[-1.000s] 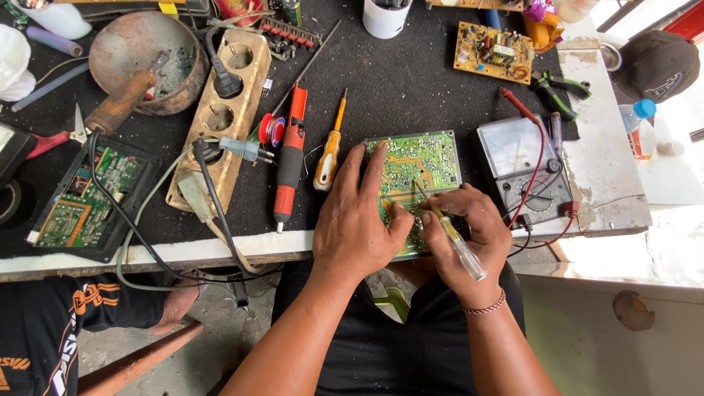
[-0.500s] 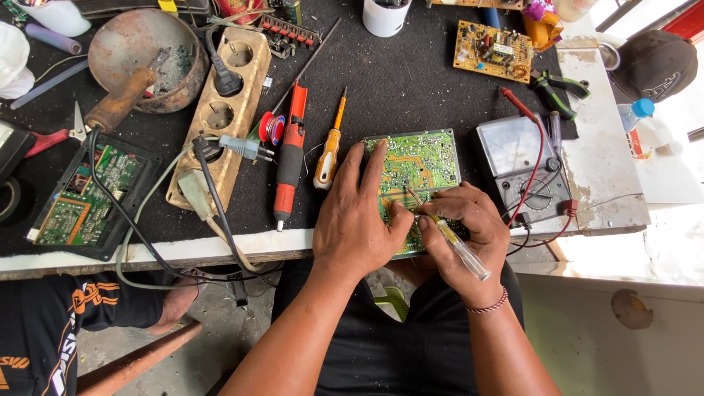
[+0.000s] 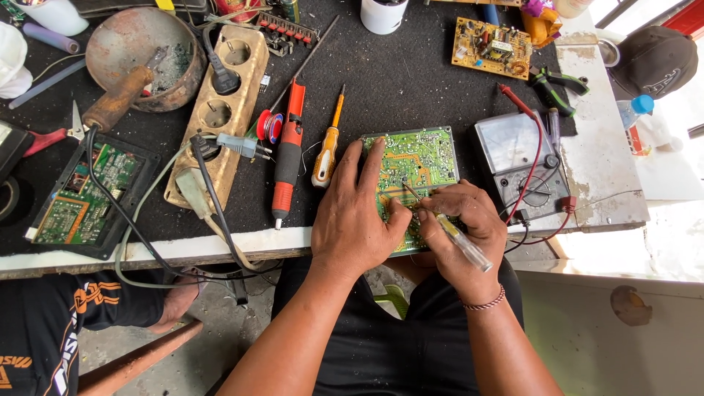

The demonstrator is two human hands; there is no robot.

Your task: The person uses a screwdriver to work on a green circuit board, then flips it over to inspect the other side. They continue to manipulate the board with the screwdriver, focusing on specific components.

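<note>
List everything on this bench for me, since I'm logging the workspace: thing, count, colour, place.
circuit board: one, green, front edge, under both hands
clear-handled screwdriver: one, in right hand
meter: one, grey, right of board
orange screwdriver: one, left of board
solder sucker: one, red
power strip: one, tan
framed board: one, green, far left
bowl: one, rusty, top left
small board: one, yellow, top
cap: one, dark, far right
left hand: pressing the board
right hand: gripping the screwdriver

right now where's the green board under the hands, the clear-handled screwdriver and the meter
green board (image 3: 422, 155), head view, bare top part above the hands
clear-handled screwdriver (image 3: 462, 246), head view, handle sticking out of the right hand
meter (image 3: 510, 143), head view, pale dial face
</note>
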